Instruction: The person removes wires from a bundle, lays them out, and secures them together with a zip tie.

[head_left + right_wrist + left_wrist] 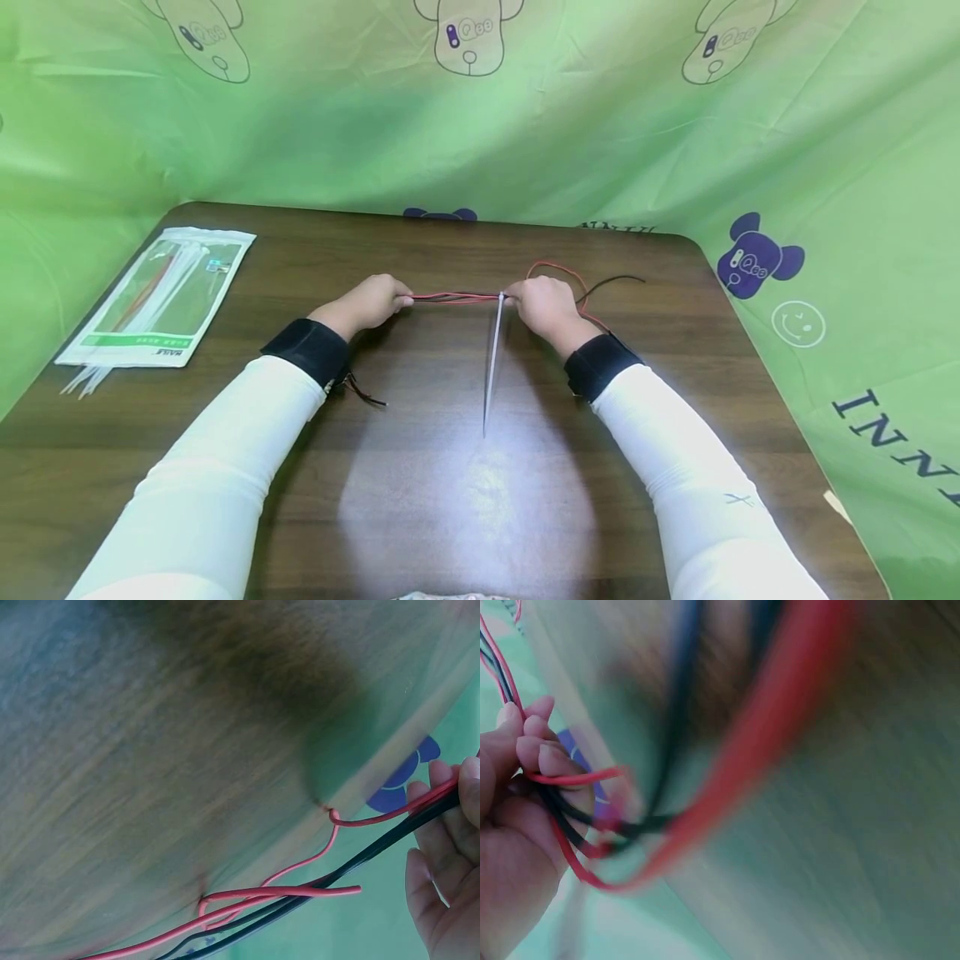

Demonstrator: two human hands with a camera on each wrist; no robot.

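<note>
A bundle of red and black wires point(453, 297) is stretched sideways between my two hands above the table. My left hand point(371, 302) pinches its left part; in the left wrist view the wires point(577, 879) pass through curled fingers and loop out below the palm. On the right, my right hand point(547, 307) grips the bundle beside a white cable tie point(492, 358), whose long tail hangs down toward me. Loose wire ends point(300, 891) trail past that hand in the right wrist view. Beneath my left wrist, dark wire ends point(366, 395) stick out.
A clear-fronted bag of cable ties point(161, 292) lies at the table's left side, several white tie ends poking from its near edge. Green printed cloth point(337, 125) hangs behind and beside the brown wooden table point(420, 508).
</note>
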